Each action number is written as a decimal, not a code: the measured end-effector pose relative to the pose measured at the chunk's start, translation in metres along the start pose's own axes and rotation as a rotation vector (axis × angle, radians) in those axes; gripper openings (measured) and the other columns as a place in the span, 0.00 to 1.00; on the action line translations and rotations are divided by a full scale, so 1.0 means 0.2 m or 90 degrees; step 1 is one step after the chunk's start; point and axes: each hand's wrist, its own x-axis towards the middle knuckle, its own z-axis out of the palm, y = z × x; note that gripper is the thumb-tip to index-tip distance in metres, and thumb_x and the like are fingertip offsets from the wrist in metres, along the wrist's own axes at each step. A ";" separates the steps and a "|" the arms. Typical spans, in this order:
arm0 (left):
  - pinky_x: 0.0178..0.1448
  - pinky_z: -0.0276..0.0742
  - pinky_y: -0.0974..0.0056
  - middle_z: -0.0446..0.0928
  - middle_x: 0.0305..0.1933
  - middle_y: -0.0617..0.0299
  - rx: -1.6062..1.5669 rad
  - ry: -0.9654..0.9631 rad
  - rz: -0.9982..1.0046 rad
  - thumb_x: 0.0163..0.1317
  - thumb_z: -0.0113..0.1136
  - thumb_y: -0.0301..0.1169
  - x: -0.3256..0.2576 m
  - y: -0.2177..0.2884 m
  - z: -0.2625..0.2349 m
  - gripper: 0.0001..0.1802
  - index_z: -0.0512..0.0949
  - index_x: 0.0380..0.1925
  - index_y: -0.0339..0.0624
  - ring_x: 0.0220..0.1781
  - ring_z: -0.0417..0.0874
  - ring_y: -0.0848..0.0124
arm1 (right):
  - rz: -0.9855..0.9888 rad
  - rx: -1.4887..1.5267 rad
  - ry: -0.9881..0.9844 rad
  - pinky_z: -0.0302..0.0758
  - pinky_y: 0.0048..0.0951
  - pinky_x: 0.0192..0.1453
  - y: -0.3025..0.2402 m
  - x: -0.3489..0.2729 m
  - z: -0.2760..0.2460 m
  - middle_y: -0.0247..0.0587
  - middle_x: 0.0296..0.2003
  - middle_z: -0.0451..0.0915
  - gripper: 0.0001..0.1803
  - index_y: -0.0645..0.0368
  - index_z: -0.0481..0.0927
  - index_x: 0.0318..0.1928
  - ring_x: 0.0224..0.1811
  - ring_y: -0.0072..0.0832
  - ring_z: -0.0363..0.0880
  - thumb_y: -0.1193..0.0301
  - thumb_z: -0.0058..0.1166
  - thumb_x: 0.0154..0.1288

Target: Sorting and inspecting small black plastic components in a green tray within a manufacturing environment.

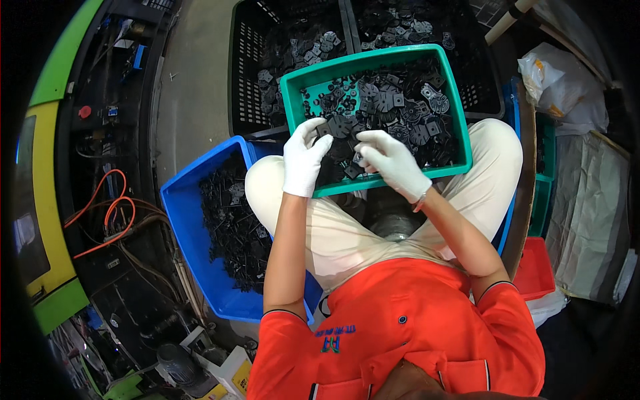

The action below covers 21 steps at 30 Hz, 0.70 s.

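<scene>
A green tray (291,100) rests across my lap, holding many small black plastic parts (387,100). My left hand (305,157), in a white glove, is closed at the tray's near left, with a flat black plastic part (341,127) between thumb and fingers. Close to that part, my right hand (395,163), gloved too, is closed over the tray's near side. Its thumb and forefinger are bent together; what sits in them is small, dark and partly hidden by the glove.
Beyond the tray stand black perforated crates (249,67) with more black parts. At my left is a blue bin (193,200) full of thin black pieces. Farther left is a machine (50,200) with an orange hose (127,200). A red container (535,270) and plastic bags (567,83) are at right.
</scene>
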 end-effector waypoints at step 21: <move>0.53 0.72 0.70 0.74 0.46 0.57 -0.481 -0.018 -0.112 0.58 0.56 0.22 -0.10 0.01 0.20 0.19 0.68 0.51 0.32 0.47 0.75 0.73 | -0.471 -0.579 0.193 0.73 0.36 0.43 -0.06 0.00 0.02 0.46 0.47 0.73 0.22 0.58 0.70 0.54 0.44 0.45 0.73 0.73 0.53 0.58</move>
